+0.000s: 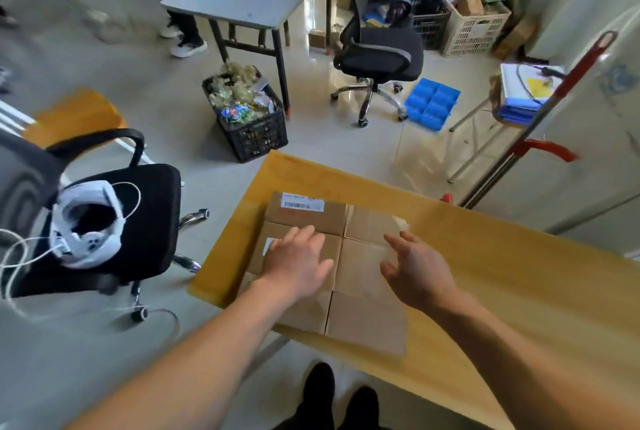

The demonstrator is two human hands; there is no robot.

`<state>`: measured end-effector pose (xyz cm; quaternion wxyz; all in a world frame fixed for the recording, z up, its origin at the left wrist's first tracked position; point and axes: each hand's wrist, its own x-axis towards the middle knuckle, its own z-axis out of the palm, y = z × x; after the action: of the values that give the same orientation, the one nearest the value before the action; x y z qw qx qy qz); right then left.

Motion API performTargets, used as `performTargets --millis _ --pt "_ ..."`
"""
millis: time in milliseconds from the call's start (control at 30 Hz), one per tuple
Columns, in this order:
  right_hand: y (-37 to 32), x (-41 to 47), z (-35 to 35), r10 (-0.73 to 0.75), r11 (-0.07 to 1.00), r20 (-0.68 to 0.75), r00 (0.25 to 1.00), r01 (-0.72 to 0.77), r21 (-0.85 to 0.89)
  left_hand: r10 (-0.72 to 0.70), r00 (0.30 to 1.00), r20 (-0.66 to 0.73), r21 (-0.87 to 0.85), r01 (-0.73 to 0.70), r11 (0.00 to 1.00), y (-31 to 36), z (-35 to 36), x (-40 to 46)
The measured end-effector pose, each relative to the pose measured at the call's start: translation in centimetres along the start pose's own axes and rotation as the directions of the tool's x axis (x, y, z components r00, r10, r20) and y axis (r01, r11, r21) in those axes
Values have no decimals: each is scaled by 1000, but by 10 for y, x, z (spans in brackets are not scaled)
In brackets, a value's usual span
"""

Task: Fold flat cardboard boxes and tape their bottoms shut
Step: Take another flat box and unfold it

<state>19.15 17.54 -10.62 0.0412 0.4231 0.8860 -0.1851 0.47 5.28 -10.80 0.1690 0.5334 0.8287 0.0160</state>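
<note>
- One flat brown cardboard box (332, 267), still unfolded, lies on the yellow wooden table (502, 277), directly under both hands.
- Left hand (298, 261) rests palm-down on it, fingers straight and together, tips just short of the far panel with the white barcode label (302, 203).
- Right hand (417, 273) hovers just over the right panels, fingers spread and loosely bent, holding nothing.
- Progress, by my reading: barely started. No sides raised, no bottom flaps closed, no tape on the seams.
- No tape roll in sight near either hand; folding comes first, taping after.
</note>
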Motion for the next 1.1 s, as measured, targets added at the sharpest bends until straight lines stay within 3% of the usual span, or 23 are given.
performTargets --millis 300,633,767,900,1100 --pt "19 -4 47 106 994 275 955 -107 -14 -238 942 237 -9 247 969 -45 49 -21" --pt "23 -12 58 153 975 300 941 -193 107 -411 849 334 -146 477 867 -57 76 -35" --pt "24 -12 53 181 948 284 942 -244 206 -377 879 291 -155 432 888 -56 73 -41" --pt "29 -7 33 200 922 210 957 -256 291 -271 938 218 -114 301 947 -55 54 -46" --pt "29 30 -58 183 839 218 959 -268 474 -154 988 19 -366 150 918 -45 -46 -30"
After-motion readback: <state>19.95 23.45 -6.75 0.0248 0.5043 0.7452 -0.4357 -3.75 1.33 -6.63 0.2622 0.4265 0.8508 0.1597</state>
